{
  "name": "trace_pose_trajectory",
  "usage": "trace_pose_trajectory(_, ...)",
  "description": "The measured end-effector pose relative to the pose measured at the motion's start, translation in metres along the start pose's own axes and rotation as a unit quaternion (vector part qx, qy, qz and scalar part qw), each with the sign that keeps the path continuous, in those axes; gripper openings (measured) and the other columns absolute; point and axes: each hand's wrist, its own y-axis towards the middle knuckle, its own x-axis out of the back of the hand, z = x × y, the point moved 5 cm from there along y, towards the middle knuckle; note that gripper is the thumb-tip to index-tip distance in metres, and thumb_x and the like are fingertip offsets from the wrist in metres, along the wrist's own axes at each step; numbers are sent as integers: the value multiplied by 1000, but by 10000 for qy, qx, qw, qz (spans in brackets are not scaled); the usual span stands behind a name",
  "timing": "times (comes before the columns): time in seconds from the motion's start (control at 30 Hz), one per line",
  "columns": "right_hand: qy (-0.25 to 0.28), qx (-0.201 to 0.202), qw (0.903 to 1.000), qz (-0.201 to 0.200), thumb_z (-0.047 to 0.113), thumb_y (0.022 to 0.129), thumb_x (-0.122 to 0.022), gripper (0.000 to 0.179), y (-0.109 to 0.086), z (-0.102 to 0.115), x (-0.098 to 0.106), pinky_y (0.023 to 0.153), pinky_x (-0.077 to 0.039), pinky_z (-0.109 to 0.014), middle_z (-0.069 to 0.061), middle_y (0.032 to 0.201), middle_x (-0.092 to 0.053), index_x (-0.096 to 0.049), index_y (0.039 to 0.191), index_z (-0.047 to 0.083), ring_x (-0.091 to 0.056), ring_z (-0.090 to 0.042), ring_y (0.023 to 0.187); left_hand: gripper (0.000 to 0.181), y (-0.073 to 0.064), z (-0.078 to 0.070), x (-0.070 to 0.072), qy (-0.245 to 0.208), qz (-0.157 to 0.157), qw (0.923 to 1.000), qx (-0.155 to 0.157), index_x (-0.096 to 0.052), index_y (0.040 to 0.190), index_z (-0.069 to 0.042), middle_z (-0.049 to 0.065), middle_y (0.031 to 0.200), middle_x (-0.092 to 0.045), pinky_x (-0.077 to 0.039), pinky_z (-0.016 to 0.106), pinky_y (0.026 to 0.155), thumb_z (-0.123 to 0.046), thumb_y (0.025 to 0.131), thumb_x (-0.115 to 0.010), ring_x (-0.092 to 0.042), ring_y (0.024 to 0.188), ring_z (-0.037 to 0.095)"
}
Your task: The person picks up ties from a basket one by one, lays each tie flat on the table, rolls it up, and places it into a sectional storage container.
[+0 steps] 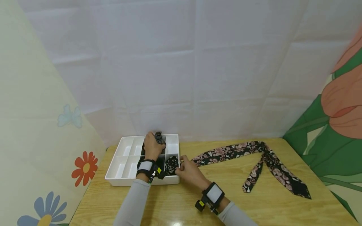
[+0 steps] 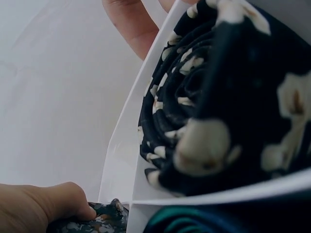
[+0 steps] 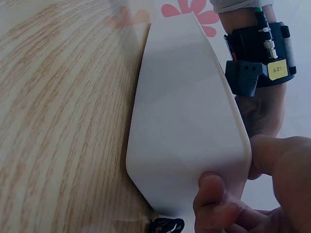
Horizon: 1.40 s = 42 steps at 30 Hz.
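Note:
My left hand (image 1: 152, 147) reaches into the far part of a white divided tray (image 1: 113, 171) and holds a dark patterned rolled necktie (image 1: 159, 137). In the left wrist view, its thumb (image 2: 70, 201) presses on that roll. My right hand (image 1: 190, 172) grips the tray's right wall near the front corner, thumb over the rim and fingers outside, as the right wrist view shows. Beside it, a black rolled necktie with cream flowers (image 2: 204, 141) sits in the front right compartment. A teal roll (image 2: 189, 218) lies in a neighbouring compartment.
A long black necktie with pink flowers (image 1: 226, 152) lies bent across the table (image 1: 220, 172), right of the tray, one end close to my right hand. A white sheet (image 1: 158, 78) hangs behind the tray. Painted flower panels stand at both sides.

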Motion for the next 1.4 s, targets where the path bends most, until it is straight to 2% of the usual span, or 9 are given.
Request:
trace_pose_trajectory(0.1,-8,24,10000,11,14,98,-65,56,0,1,0,54,-38,-23,1,74,-59,-46,146,-8,-48,-10,57,62,0,0,0,73,63,10000,12,-49,123,4,29,127,-57,-50,70,97,-6,78,-91,-54,123,52)
trace_pose_trajectory(0.2,-24,53,10000,9,14,98,-65,56,0,2,1,53,-39,-23,1,75,-60,-46,146,-9,-49,-11,57,62,1,0,-1,215,155,9996,-132,-50,123,5,31,131,-57,-50,71,97,-7,79,-91,-53,123,55)
trace_pose_trajectory(0.5,20,16,10000,41,14,98,-65,57,1,1,2,55,-41,-24,0,78,-61,-46,147,-8,-51,-11,59,68,2,1,1,537,558,9964,-352,-51,131,11,36,129,-63,-47,62,109,-18,82,-89,-55,127,56)
trace_pose_trajectory(0.77,-11,-20,10000,18,14,98,-66,58,1,1,2,55,-40,-24,-1,80,-62,-46,147,-8,-51,-12,61,64,2,1,4,779,529,9952,-277,-59,126,10,38,122,-68,-53,61,101,-24,82,-90,-55,122,54)
trace_pose_trajectory(0.97,0,-22,10000,-30,14,97,-65,57,1,2,3,55,-39,-23,-1,79,-61,-46,146,-9,-50,-12,61,70,3,1,3,922,570,9929,-486,-59,133,11,38,121,-70,-52,59,106,-23,82,-92,-61,123,54)
trace_pose_trajectory(1.2,-19,25,10000,-12,14,97,-65,57,1,3,2,55,-38,-22,1,77,-60,-47,145,-10,-48,-11,60,66,4,2,-1,1257,656,9883,-558,-62,131,10,35,118,-72,-48,60,109,-23,82,-92,-65,119,53)
trace_pose_trajectory(1.33,12,-10,10000,10,13,97,-65,57,1,3,2,54,-37,-23,1,76,-58,-46,146,-9,-48,-11,59,60,4,3,0,1205,783,9864,-804,-65,132,9,32,116,-75,-42,62,114,-25,87,-87,-67,116,51)
trace_pose_trajectory(1.4,33,-33,10000,16,13,97,-65,57,1,3,1,54,-37,-23,1,76,-58,-46,146,-9,-48,-11,59,58,3,3,1,1141,861,9862,-835,-67,131,8,32,123,-71,-40,62,116,-27,89,-85,-64,121,50)
